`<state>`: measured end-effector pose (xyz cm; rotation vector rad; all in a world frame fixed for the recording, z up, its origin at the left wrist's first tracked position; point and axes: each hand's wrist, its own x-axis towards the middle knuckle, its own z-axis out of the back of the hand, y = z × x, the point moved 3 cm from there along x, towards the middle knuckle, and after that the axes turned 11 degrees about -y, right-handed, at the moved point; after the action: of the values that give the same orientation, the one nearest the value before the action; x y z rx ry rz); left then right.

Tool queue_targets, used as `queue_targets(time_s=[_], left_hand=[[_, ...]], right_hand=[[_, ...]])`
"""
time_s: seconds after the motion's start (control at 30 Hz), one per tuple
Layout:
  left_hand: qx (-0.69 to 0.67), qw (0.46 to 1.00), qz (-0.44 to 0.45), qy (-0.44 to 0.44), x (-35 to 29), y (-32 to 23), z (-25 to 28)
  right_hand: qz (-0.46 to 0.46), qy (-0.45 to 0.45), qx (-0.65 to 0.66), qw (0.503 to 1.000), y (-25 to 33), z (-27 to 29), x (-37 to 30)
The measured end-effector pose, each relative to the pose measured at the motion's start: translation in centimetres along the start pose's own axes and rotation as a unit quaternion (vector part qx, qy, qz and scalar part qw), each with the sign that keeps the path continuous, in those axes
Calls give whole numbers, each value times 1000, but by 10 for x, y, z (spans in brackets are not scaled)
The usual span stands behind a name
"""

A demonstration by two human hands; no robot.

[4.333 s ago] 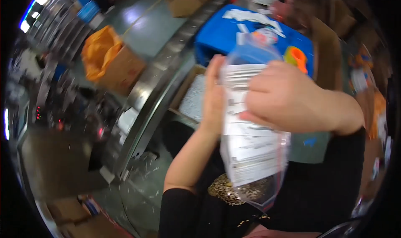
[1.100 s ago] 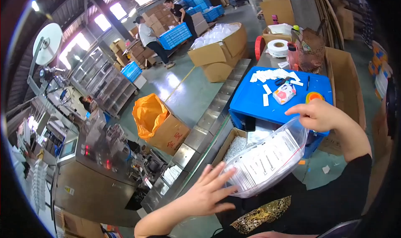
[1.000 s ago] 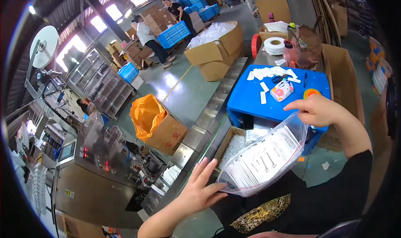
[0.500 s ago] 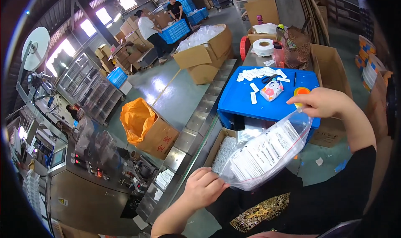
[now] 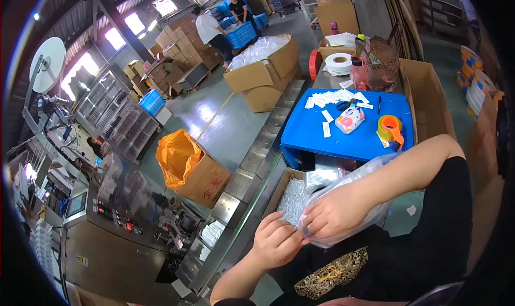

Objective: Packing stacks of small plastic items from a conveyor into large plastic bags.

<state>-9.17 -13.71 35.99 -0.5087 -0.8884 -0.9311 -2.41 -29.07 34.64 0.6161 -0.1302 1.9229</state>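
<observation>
A clear zip bag (image 5: pixel 374 216) with printed white papers in it hangs over my lap, mostly covered by my right hand and forearm. My left hand (image 5: pixel 278 245) pinches the bag's near left corner. Right beside it, my right hand (image 5: pixel 333 216) has its fingers bent and closed on the same end of the bag's edge. The bag's far end reaches up to the front of the blue table (image 5: pixel 300 123). Behind the bag stands a carton of shredded filler (image 5: pixel 291 198), next to some clear plastic packets (image 5: pixel 322 176).
On the blue table lie white labels (image 5: pixel 335 96), scissors (image 5: pixel 345 105), a soft pack (image 5: pixel 350 119), a pen (image 5: pixel 380 104) and a tape roll (image 5: pixel 390 130). A metal conveyor (image 5: pixel 241 185) runs along the left. Beyond it stands a box with an orange liner (image 5: pixel 179 158). Two people work far off.
My right hand has left the bag's far right corner and come across to the left end, beside my left hand. Its forearm now covers the papers. The distant people have shifted.
</observation>
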Motion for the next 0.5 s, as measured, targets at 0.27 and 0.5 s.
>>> queue_targets(time_s=[0.27,0.5], left_hand=[[-2,1000,23,-4,0,6,0],[-4,998,62,-13,-13,15,-10]], right_hand=[[-10,44,30,999,-3,6,12],[-10,45,66,997,-30,-33,-8]])
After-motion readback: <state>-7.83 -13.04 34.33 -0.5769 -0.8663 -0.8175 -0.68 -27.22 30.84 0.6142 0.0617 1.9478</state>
